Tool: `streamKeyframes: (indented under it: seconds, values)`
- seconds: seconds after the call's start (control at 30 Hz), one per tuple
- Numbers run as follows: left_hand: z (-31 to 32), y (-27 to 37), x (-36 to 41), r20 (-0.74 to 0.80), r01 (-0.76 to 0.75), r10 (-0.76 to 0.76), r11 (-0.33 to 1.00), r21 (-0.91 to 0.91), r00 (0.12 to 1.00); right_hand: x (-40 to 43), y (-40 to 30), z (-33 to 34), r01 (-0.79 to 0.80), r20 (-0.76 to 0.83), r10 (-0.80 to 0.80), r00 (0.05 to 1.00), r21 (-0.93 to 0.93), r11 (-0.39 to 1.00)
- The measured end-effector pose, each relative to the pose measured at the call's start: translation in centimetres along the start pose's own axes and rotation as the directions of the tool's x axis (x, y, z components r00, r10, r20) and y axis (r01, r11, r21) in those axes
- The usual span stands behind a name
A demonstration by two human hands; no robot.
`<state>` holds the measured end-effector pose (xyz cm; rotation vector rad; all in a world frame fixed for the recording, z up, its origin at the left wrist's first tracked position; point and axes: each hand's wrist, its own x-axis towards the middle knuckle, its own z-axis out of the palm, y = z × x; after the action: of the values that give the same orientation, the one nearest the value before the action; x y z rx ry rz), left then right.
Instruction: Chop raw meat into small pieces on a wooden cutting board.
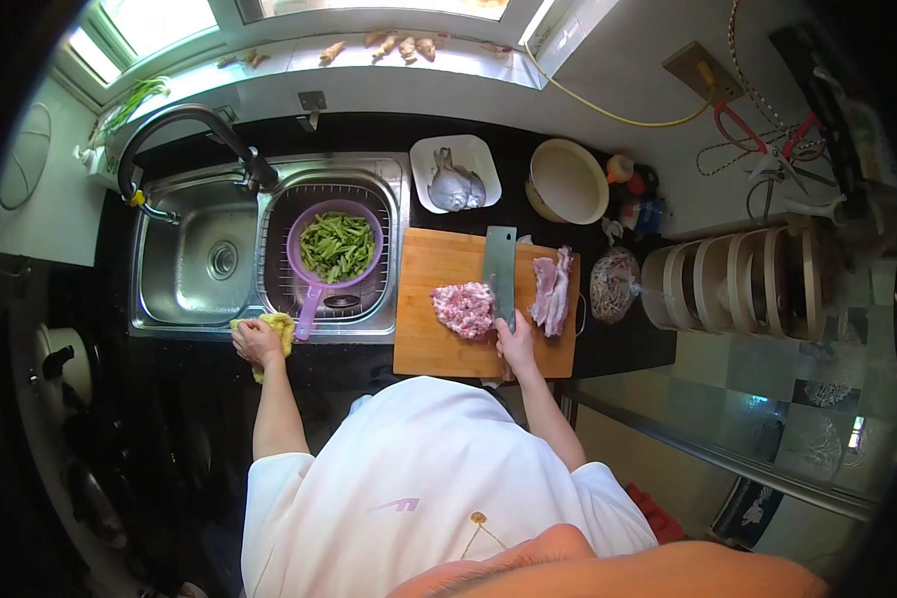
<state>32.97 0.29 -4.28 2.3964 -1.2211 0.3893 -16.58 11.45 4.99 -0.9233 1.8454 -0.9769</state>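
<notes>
My right hand [516, 347] grips the handle of a cleaver [500, 269], whose broad blade points away from me over a wooden cutting board [433, 258]. Just left of the blade sits a pile of minced meat [463, 310]. Strips of raw meat [552, 291] lie to the blade's right on the same board. At the sink's front edge, my left hand [258, 342] holds a yellow cloth [279, 329]. Cut green vegetables [336, 247] fill a purple strainer [294, 250] in the right sink basin, its handle towards me.
A white dish [421, 161] with fish [456, 187] and a large bowl [568, 182] stand behind the board. A bag [613, 284] and a slotted rack [732, 288] are to the right. The faucet [187, 112] arches over the left basin [187, 261]. Ginger [407, 49] lies on the sill.
</notes>
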Motion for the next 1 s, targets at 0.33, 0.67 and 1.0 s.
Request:
streamKeyframes:
  seconds: [0.33,0.67,1.0]
  values:
    - [-0.4,0.4,-0.3,0.020,0.025,-0.025,0.999,-0.031,0.999,-1.6,-6.5,1.3,0.241,0.186,-0.156,0.970,-0.660,0.711]
    - [0.0,-0.2,-0.3,-0.008,0.037,-0.037,0.999,0.023,0.999,-0.7,-5.5,1.3,0.292,0.270,-0.132,0.954,-0.725,0.624]
    - [-0.2,0.4,-0.3,0.019,0.020,-0.020,1.000,0.006,1.000,-3.9,0.4,-5.2,-0.144,-0.088,0.148,0.985,0.052,0.988]
